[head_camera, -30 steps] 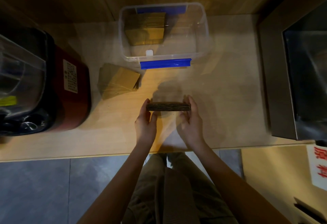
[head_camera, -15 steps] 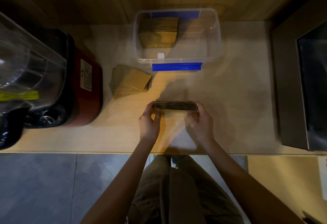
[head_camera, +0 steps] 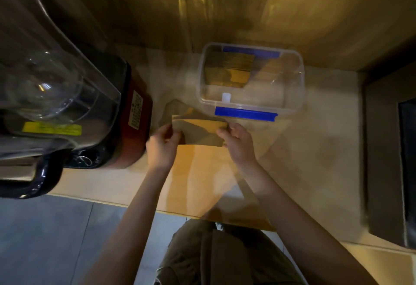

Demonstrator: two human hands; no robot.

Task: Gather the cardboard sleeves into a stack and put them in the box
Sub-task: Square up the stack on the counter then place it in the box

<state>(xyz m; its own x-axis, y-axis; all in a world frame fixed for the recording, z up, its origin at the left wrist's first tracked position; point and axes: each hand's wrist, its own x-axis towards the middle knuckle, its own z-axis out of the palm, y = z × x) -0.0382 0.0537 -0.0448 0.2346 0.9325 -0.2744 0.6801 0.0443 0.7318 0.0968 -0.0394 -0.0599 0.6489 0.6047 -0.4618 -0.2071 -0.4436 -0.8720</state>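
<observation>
A stack of brown cardboard sleeves (head_camera: 200, 132) lies flat-side up between my hands, just in front of the box. My left hand (head_camera: 162, 147) grips its left end and my right hand (head_camera: 238, 144) grips its right end. Behind and left of it, a second pile of sleeves (head_camera: 174, 108) lies on the counter, partly hidden by the held stack. The clear plastic box (head_camera: 298, 86) with blue clips stands at the back. More sleeves (head_camera: 229, 69) lie in its left half.
A red and black blender (head_camera: 132, 127) with a clear jug stands close on the left. A dark appliance (head_camera: 387, 149) sits on the right. A wooden wall rises behind the box. The counter edge (head_camera: 175, 212) runs near my body.
The stack has turned from edge-on to flat and moved forward and left toward the loose pile and the box. Both hands went with it. My head has shifted, so the view moved.
</observation>
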